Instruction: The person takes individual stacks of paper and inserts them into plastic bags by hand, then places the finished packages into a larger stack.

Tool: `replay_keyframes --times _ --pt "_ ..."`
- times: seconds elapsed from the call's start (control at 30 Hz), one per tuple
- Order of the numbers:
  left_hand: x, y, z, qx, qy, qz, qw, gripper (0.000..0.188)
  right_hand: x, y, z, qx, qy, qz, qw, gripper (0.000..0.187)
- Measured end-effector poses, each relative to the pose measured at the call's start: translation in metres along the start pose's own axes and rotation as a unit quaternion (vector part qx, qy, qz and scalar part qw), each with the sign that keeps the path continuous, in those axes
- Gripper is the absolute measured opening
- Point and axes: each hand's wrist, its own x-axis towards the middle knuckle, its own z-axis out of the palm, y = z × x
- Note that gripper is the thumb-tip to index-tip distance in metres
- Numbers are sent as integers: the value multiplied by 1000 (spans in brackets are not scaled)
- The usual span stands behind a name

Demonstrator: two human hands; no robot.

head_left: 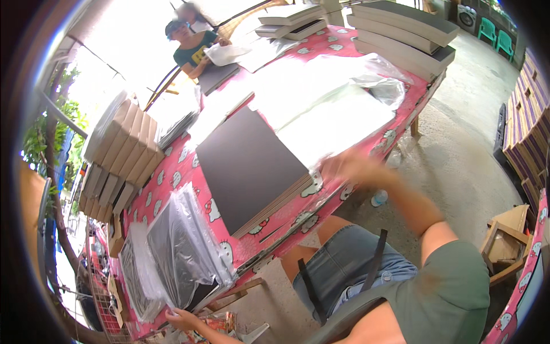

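Note:
My left hand [182,319] is at the near-left table edge, fingers closed on the near corner of a plastic-wrapped black board [177,252]. Beside that lies another clear-wrapped stack [137,269]. My right hand [342,166] is smeared by motion over the table's edge, near the sheets of clear plastic bags [338,123]; whether it holds anything cannot be seen. Between my hands lies a stack of flat dark grey boards [252,166] with pale edges.
A pink patterned cloth [229,252] covers the table. Tall stacks of boards [401,37] stand at the far right, more brown-edged stacks [123,137] at left. Across the table a co-worker [195,49] handles white plastic. A wooden frame [507,243] lies right.

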Motion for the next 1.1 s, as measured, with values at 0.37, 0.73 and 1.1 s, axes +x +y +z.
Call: replay_keyframes --times 0.37,0.73,1.1 --pt "-34 189 -61 -260 31 36 964 23 11 7 -332 -616 410 265 618 43" --pt "-138 378 -179 -526 -437 470 558 67 3 -116 56 -369 -299 -126 871 15" --pt "-180 324 -194 -703 -493 -132 495 10 -41 -67 91 87 23 2 996 38"
